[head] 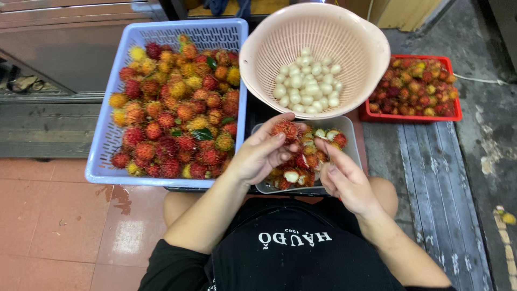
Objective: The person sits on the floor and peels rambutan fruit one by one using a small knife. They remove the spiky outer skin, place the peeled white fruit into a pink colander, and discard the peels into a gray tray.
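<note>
left hand (258,156) pinches a red hairy rambutan (285,129) over a grey tray (350,134) of peels. right hand (344,180) is half curled beside it, index finger out, holding nothing visible. pink colander (258,59) with peeled white fruit sits just behind the tray. blue basket (102,145) of whole rambutans at left, red crate (409,116) of more at right. tiled floor (54,226) below.
</note>
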